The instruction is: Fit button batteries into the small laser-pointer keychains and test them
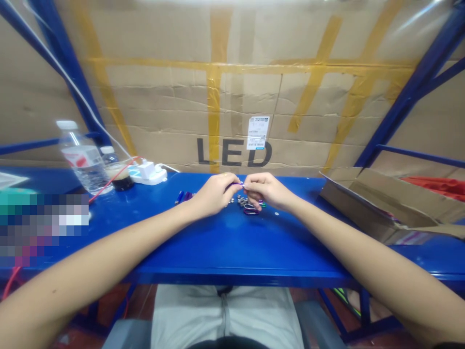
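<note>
Above the blue table (236,247), my left hand (212,196) pinches a small, slim purple piece (238,184) between thumb and fingers. My right hand (268,190) meets it at the piece's other end, thumb and forefinger closed on the tip. Most of the piece is covered by fingers, so its kind is unclear. Below my right hand lies a small pile of metal parts (250,209), with a purple loop like a carabiner among them. Several short blue and purple sticks (184,197) lie in a row beyond my left wrist, partly hidden by it.
At the left stand a water bottle (85,162), a smaller bottle of dark liquid (121,177) and a white power strip (152,175) with cables. An open cardboard box (378,198) sits at the right. Taped cardboard (174,106) walls the back, between blue frame posts (410,92).
</note>
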Demonstrator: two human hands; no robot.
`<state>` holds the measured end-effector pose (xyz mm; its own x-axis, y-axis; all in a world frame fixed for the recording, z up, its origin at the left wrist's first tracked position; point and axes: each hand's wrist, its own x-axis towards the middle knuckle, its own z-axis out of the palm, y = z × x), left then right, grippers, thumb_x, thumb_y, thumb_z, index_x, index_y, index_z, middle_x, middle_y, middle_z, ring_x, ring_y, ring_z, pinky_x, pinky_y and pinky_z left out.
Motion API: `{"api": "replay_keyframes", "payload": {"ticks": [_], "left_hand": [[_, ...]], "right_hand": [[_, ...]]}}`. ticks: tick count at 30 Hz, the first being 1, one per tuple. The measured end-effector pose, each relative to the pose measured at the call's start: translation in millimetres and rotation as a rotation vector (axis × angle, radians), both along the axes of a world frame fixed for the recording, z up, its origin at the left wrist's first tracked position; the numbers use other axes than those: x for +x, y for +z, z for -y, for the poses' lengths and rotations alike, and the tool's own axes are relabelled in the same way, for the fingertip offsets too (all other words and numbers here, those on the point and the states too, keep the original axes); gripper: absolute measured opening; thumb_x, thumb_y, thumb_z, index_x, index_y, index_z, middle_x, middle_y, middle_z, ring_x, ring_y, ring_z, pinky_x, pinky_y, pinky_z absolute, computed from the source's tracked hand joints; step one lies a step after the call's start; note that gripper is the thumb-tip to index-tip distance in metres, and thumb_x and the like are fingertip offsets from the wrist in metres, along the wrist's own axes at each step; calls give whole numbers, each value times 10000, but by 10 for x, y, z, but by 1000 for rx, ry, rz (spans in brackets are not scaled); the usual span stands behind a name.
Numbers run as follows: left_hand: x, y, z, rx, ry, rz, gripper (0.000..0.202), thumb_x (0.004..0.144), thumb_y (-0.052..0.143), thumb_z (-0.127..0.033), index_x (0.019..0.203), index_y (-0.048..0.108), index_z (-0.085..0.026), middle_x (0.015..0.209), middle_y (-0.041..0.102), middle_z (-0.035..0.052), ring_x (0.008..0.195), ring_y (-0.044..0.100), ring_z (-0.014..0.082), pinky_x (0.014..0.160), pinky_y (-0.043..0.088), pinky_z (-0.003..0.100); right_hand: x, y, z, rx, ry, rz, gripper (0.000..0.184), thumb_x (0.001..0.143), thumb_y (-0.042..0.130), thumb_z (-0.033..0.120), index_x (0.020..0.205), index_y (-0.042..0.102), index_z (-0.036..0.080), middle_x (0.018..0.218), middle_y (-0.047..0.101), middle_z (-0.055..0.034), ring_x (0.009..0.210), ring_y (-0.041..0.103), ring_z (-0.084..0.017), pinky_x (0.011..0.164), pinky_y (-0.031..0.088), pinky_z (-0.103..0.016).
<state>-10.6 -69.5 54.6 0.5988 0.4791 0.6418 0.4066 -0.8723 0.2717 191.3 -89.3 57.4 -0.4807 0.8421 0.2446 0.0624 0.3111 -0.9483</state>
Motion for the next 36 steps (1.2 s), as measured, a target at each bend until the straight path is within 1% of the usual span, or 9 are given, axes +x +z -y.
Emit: {"api": "replay_keyframes", "payload": {"ticks": [7, 13, 17, 21, 24, 27, 29, 31, 36], "left_hand": [[-9, -42, -23, 116, -4, -48, 181, 981, 476, -252, 960, 626, -152, 915, 688, 79, 865, 636, 193, 824, 494, 337], [-24, -45, -57, 197, -22, -85, 187, 986, 459, -252, 972, 616, -153, 917, 679, 88, 893, 640, 200, 832, 500, 340], [-27, -31, -74, 199, -38, -55, 186, 984, 464, -245, 972, 622, -145, 914, 684, 90, 887, 643, 198, 829, 500, 338], [-32, 24, -75, 138, -55, 44, 153, 978, 493, -234, 965, 628, -163, 916, 689, 59, 864, 641, 169, 819, 497, 311], [-47, 57, -82, 99, -46, 103, 102, 954, 543, -230, 966, 626, -173, 940, 691, 50, 883, 638, 167, 830, 495, 311], [-74, 51, -131, 22, -11, 140, 57, 924, 581, -212, 955, 614, -178, 944, 695, 45, 881, 639, 169, 815, 497, 311], [-98, 30, -187, -30, 11, 166, 55, 910, 590, -202, 958, 606, -179, 934, 697, 40, 865, 637, 165, 798, 499, 305], [-124, 7, -248, -64, 24, 171, 73, 908, 586, -196, 976, 608, -180, 939, 702, 39, 861, 637, 162, 796, 499, 304], [-163, -22, -341, -82, 43, 122, 130, 919, 561, -190, 1025, 635, -190, 1020, 719, 44, 916, 648, 173, 867, 503, 334]], "right_hand": [[-24, 4, -7, -208, 57, -105, 222, 783, 709, 317, 682, 576, 171, 410, 332, 100, 340, 413, -93, 326, 348, -214], [-7, -32, -33, -277, 84, -139, 183, 791, 688, 269, 692, 571, 169, 413, 323, 97, 347, 356, -82, 338, 329, -209], [-13, -5, -30, -249, 74, -127, 195, 790, 693, 294, 698, 576, 169, 415, 337, 92, 362, 400, -92, 360, 357, -216], [26, 93, -42, -80, 1, -25, 293, 835, 660, 439, 772, 606, 158, 469, 439, 63, 425, 517, -126, 447, 445, -260], [134, 159, -93, 123, -157, 171, 349, 889, 566, 492, 847, 633, 153, 534, 526, 24, 487, 550, -140, 522, 469, -285], [291, 178, -178, 388, -419, 599, 285, 896, 556, 397, 771, 646, 157, 610, 609, -26, 592, 570, -153, 608, 445, -281], [397, 160, -244, 488, -501, 889, 223, 874, 567, 321, 777, 677, 154, 758, 684, -72, 706, 604, -184, 665, 431, -290], [488, 132, -303, 397, -453, 1077, 178, 853, 581, 275, 881, 716, 162, 910, 722, -89, 794, 633, -199, 692, 429, -281], [605, 99, -355, 109, -304, 1336, 226, 802, 668, 299, 990, 728, 189, 971, 727, -79, 800, 655, -204, 643, 431, -274]]}}
